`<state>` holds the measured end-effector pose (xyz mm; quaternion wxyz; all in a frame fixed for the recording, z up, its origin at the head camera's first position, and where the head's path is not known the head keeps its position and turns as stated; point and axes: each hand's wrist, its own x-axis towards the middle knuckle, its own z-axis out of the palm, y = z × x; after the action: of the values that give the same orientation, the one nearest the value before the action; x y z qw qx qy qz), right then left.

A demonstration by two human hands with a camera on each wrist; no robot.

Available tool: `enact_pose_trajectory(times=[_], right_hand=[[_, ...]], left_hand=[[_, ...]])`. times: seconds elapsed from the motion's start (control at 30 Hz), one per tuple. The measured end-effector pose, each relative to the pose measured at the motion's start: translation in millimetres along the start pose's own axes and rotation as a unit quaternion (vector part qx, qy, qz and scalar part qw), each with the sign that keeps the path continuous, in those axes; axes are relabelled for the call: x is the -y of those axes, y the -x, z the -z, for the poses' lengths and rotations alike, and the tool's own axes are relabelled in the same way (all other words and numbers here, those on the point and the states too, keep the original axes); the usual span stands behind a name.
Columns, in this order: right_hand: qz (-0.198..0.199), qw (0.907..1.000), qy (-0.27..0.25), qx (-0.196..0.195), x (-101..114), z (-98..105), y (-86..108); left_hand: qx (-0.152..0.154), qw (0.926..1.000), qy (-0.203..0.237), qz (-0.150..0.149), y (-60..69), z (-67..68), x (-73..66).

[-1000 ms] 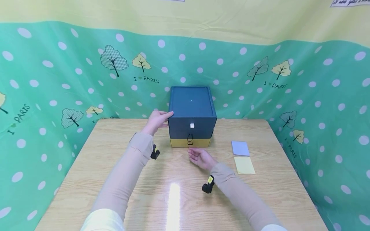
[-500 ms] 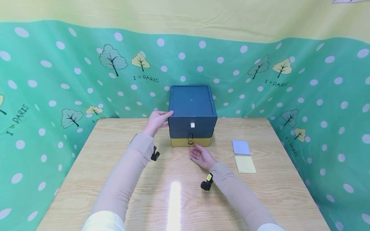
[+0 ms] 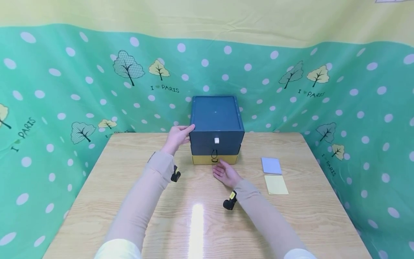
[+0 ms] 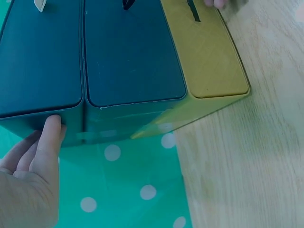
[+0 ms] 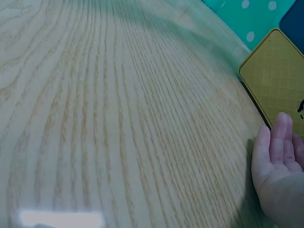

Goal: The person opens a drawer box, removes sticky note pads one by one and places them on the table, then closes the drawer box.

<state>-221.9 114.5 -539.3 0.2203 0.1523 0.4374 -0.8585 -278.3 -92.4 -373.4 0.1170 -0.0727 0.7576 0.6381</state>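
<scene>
Stacked drawers stand at the back of the table: dark blue drawers [image 3: 203, 142] with a white knob [image 3: 216, 140] above a yellow drawer [image 3: 198, 159] with a black loop. My left hand [image 3: 176, 138] rests against the stack's left side, its fingers extended; the left wrist view shows the hand [image 4: 38, 175] touching the blue side [image 4: 71, 124]. My right hand [image 3: 228, 175], palm turned up and fingers loosely bent, is at the yellow drawer's front near the loop, holding nothing. In the right wrist view the hand [image 5: 280, 166] lies before the yellow front [image 5: 270, 71].
A blue paper square [image 3: 271, 166] and a yellow one [image 3: 276, 185] lie on the wooden table [image 3: 129, 158], right of the drawers. A green dotted cloth [image 3: 106, 79] hangs behind and at both sides.
My right hand has risen slightly towards the yellow drawer's front and shifted a little to the right. The left hand has stayed at the stack's side. The drawers look unmoved.
</scene>
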Motion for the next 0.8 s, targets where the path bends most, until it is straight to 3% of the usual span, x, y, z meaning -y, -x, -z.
enact_pose_trajectory(times=[0.8], right_hand=[[-0.006, 0.9996, 0.024, -0.013, 7.0, -9.9, -5.6]], left_hand=[[0.000, 0.9999, 0.009, 0.010, 1.7, 0.5, -0.6]])
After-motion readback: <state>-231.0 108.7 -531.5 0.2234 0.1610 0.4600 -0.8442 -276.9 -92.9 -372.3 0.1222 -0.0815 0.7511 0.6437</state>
